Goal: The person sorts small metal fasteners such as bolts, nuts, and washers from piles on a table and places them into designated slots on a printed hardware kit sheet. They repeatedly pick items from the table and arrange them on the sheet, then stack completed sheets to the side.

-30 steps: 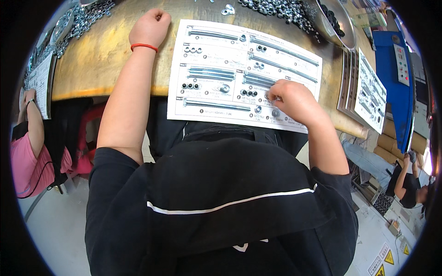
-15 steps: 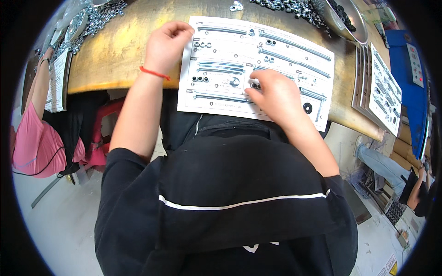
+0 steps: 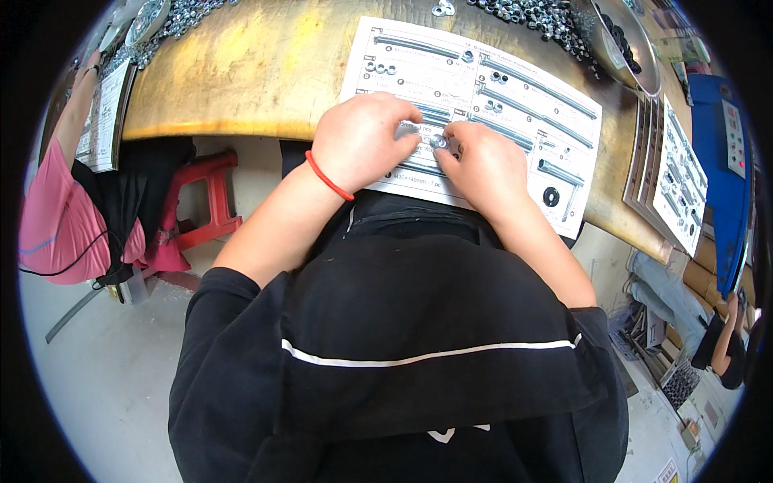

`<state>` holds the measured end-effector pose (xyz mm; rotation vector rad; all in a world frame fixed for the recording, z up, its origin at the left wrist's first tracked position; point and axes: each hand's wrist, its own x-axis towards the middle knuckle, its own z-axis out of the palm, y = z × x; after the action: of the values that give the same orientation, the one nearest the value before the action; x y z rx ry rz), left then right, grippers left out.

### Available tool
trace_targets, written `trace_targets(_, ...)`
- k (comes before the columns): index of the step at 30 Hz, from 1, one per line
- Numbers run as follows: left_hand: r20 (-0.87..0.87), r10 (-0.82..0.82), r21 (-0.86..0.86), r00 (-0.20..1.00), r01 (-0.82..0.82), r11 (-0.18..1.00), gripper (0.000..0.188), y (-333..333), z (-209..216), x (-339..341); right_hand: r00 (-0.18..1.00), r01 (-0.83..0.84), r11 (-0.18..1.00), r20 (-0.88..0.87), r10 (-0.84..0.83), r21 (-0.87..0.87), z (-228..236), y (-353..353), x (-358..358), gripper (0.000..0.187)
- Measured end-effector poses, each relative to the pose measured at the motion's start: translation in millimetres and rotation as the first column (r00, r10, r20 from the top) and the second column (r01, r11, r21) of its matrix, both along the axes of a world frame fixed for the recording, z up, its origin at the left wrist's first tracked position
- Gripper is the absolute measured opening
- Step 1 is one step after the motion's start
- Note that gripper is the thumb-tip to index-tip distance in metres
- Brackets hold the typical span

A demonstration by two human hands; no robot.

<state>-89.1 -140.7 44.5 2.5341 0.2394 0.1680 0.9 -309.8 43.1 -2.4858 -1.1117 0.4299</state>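
Observation:
A white printed card [image 3: 475,191] showing bolts, nuts and washers in ruled boxes rests at the table's front edge, overhanging toward my lap. My left hand [image 3: 362,137], with a red cord at the wrist, is over the card's left half. Its fingers are bent, with a gap between thumb and forefinger. Facing it, my right hand [image 3: 493,163] is over the middle of the card, thumb and forefinger curved and apart. Between the two hands shows a round silver washer-like item [image 3: 438,141]. Both hands cover part of the card; I see nothing held.
Loose nuts [image 3: 527,20] lie at the table's far side, beside a metal bowl [image 3: 648,71] holding dark pieces. Stacked cards [image 3: 680,189] stand at the right, near a blue machine [image 3: 713,121]. A co-worker's arm [image 3: 76,109] reaches over at the left, near a red stool [image 3: 217,201].
My left hand has come from the card's upper left edge down to its middle, close to my right hand. The card has shifted slightly right and up in the view.

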Motion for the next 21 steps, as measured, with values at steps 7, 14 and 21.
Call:
trace_targets(7,-0.094,-0.031,0.048,0.995,0.036,0.998,0.023,-7.8,2.5,6.2,0.999,-0.031,1.0,0.041,0.031,-0.002,-1.8,5.0,-1.0,0.018)
trace_targets(14,-0.118,-0.038,0.057,0.992,0.045,0.997,0.023,-9.5,0.8,5.7,0.998,0.005,0.999,0.057,-0.003,-0.046,2.2,-4.2,0.4,0.021)
trace_targets(21,-0.188,-0.087,0.111,0.978,0.11,0.988,0.021,-15.9,-4.4,13.8,0.994,-0.04,0.999,0.101,0.037,0.032,-4.4,-0.9,0.5,0.016)
